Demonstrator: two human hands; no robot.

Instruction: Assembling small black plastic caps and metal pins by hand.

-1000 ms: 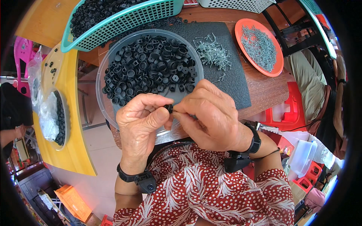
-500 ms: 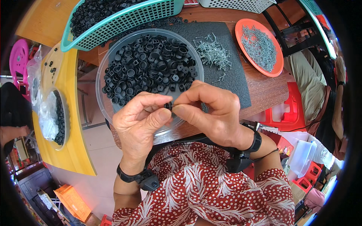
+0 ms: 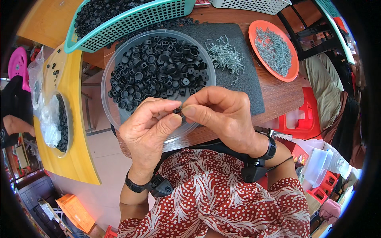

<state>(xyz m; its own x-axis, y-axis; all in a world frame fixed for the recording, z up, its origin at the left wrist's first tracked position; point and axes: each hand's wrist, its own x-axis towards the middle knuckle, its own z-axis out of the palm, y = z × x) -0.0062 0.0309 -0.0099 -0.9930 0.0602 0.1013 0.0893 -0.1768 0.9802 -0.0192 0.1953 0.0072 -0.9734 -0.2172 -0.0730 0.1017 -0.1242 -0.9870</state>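
Observation:
Close to the near rim of a round clear tub (image 3: 104,85), my two hands meet fingertip to fingertip. Between thumb and forefinger, my left hand (image 3: 143,129) pinches a small black plastic part (image 3: 178,111), mostly hidden by the fingers. My right hand (image 3: 224,119) is closed in a pinch against the right side of that part; whatever lies between its fingertips is too small and covered to make out. Many black round plastic caps (image 3: 158,65) fill the tub beyond my hands. To the tub's right, a loose pile of silver screws (image 3: 225,55) lies on a dark foam mat (image 3: 252,89).
An orange plate (image 3: 294,72) of screws stands at the right. A teal basket (image 3: 131,29) heaped with black parts is at the back left. On the left, a yellow table (image 3: 85,162) bears another container. Red stools (image 3: 307,119) and a seated person's leg (image 3: 323,71) are at right.
My right fingertips have shifted slightly and press closer to the black part. My left hand keeps its pinch. At the far left, another person's arm has moved.

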